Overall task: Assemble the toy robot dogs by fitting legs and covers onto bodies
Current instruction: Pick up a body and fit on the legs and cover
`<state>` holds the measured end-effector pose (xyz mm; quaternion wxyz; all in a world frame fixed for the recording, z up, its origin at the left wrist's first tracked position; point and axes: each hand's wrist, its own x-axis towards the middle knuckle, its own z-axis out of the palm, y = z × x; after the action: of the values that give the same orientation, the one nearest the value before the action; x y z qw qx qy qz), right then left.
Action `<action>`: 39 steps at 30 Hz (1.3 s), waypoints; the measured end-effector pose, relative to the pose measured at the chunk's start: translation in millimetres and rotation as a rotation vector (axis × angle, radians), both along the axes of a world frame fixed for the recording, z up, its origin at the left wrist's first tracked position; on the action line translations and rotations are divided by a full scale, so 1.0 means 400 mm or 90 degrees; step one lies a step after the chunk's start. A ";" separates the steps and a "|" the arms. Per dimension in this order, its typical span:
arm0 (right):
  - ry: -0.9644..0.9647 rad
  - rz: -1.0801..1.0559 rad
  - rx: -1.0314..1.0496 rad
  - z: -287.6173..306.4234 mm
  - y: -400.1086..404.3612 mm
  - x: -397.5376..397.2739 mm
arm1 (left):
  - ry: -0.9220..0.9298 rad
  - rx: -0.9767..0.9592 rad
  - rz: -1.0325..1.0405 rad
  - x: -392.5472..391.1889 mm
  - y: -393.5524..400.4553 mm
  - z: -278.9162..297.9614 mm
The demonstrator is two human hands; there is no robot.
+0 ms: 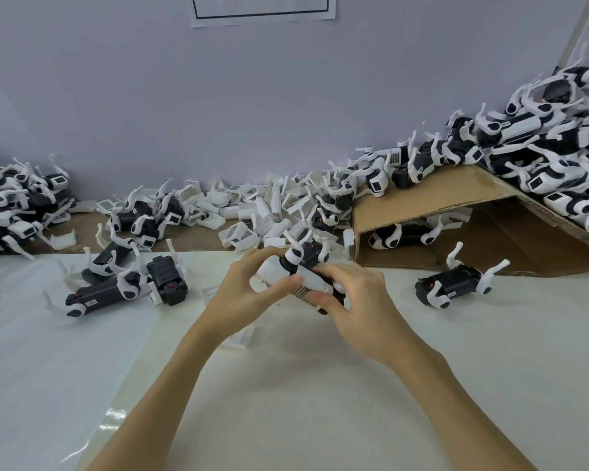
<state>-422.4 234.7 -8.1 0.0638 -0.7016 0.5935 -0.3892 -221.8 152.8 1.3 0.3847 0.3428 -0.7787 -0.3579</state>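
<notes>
The toy robot dog (300,273) sits just above the table (320,402), near its far edge at the centre of my view, held between both hands. Its black body carries a white cover (288,271) along the side facing me, with a grilled patch showing at the lower edge, and white legs (295,248) stick up from its far side. My left hand (249,287) grips the left end, fingers curled over the top and thumb laid across the cover. My right hand (357,297) grips the right end, fingers wrapped round the body and fingertips pressing at the grilled edge.

I judge the step in hand to be seating the cover onto the body. I cannot tell whether it has fully clicked home, since my fingers hide the seam. The next move calls for an even squeeze along the cover's length, keeping the legs clear of the pinch, and then setting the finished dog aside.

Further out, a half-built black body with legs (451,283) lies on the table to the right, and a few more (126,283) lie to the left. Behind them a heap of loose white covers (252,212) runs along the wall. A cardboard sheet (432,195) slopes up at the right, with a pile of covered dogs (538,147) resting on it, and another pile (11,198) sits at the far left.
</notes>
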 end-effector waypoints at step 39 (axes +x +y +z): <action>-0.038 -0.031 -0.208 -0.031 -0.012 0.025 | 0.173 0.019 0.044 -0.067 0.054 0.013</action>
<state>-412.4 229.8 -20.4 -0.0426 -0.6762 0.5369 -0.5027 -248.5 174.3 6.6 0.4936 0.3239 -0.7015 -0.3992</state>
